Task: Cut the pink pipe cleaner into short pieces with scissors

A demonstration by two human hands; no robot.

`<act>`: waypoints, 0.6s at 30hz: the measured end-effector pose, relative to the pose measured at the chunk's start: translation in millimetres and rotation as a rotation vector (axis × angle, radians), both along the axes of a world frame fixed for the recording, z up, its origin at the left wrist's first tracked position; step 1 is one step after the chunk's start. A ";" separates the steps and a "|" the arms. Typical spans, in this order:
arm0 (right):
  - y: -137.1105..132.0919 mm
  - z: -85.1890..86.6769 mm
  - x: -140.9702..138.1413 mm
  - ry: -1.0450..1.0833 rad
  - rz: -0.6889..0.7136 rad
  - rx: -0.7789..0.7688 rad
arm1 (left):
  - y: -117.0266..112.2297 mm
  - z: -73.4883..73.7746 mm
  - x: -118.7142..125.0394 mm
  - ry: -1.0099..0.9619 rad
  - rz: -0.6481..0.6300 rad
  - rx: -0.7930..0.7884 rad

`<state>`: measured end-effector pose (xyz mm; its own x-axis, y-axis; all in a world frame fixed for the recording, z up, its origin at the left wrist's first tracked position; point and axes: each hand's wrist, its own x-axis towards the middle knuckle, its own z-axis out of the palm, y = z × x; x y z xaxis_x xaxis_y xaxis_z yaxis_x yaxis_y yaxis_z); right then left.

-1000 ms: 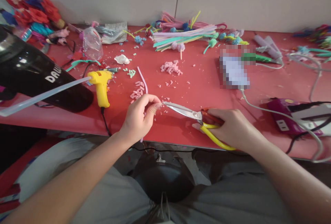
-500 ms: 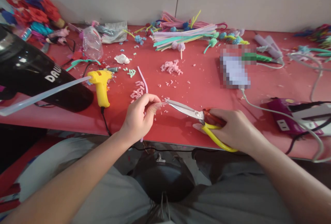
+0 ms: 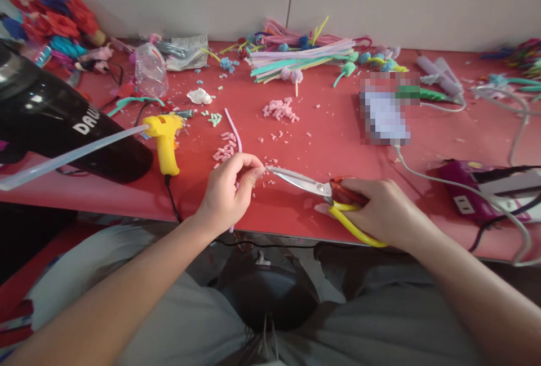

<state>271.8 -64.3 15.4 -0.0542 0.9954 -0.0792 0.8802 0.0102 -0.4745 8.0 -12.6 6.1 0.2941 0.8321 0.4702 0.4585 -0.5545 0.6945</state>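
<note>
My left hand (image 3: pixel 232 186) is closed in a pinch, thumb against forefinger, on a small pink pipe cleaner piece (image 3: pixel 265 169) that barely shows past the fingertips. A pair of scissors (image 3: pixel 302 182) with one red and one yellow handle is gripped in my right hand (image 3: pixel 378 208). The blades look closed or nearly so, and their tips meet the piece at my left fingertips. Under my left hand runs a lilac pipe cleaner (image 3: pixel 234 129), its middle hidden. Short pink cut pieces (image 3: pixel 225 149) lie just beyond that hand, and another pink pile (image 3: pixel 280 110) sits farther back.
A yellow glue gun (image 3: pixel 166 143) with a long clear stick stands at left beside a black tumbler (image 3: pixel 76 112). Bundled pipe cleaners (image 3: pixel 300 61) lie along the wall. At right are a blurred-out device (image 3: pixel 384 115), cables and a purple power strip (image 3: pixel 460 188). Pink scraps dot the red table.
The scissor tips have moved slightly left to my left fingertips, and less of the pink piece shows. My left hand has stayed in place.
</note>
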 end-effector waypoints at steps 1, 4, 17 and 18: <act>0.3 -0.7 0.2 0.002 0.000 0.000 | 0.1 0.0 0.0 -0.003 0.000 0.000; 0.2 -2.0 1.1 0.012 -0.016 0.005 | 0.4 -0.3 -0.1 -0.011 -0.005 -0.005; -2.2 4.5 0.6 0.060 0.018 0.003 | -0.6 4.0 0.1 0.020 0.001 -0.013; -2.2 4.8 0.6 0.057 0.014 0.000 | -0.5 4.4 0.0 0.020 0.001 -0.010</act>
